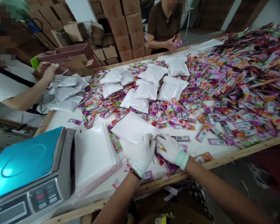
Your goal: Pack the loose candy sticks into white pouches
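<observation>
Both my hands wear white gloves and meet at the near end of a flat white bag [133, 127] on the table. My left hand [142, 155] is closed on the bag's edge, its thumb on top. Close against it, my right hand [170, 148] is closed around small colourful sachets [160, 146] at the bag's end. The fingertips of both hands are partly hidden. More purple and orange sachets lie under and around my wrists.
A scale [25, 165] with a blue top stands left, beside a stack of flat white bags [95, 152]. Several filled white bags [146, 90] lie ahead on loose sachets. A large sachet heap [254, 84] covers the right. Two people work across the table [221, 152].
</observation>
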A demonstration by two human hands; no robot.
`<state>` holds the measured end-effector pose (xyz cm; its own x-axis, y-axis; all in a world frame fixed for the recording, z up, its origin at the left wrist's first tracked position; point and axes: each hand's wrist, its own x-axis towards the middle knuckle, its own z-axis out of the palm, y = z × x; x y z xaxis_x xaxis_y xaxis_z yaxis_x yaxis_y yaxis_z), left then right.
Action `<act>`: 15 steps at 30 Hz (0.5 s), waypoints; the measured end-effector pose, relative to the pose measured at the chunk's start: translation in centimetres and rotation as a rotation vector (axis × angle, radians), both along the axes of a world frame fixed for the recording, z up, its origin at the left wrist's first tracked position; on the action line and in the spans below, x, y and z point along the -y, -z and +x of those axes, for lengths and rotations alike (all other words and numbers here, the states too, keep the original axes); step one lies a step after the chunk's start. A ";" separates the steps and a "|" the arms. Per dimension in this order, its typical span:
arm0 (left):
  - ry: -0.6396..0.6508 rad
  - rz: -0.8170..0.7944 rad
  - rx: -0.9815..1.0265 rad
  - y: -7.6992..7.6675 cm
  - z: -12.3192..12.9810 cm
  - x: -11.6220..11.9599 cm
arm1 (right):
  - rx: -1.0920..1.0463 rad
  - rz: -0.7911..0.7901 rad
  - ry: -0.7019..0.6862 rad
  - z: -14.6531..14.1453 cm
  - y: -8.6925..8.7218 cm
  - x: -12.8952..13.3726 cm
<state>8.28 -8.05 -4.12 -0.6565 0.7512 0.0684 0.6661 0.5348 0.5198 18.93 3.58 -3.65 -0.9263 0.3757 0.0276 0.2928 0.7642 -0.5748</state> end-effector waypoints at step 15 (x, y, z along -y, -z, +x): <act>-0.262 0.551 0.828 0.1 -3.0 1.4 | -0.311 -0.640 0.337 -0.1 3.8 -6.9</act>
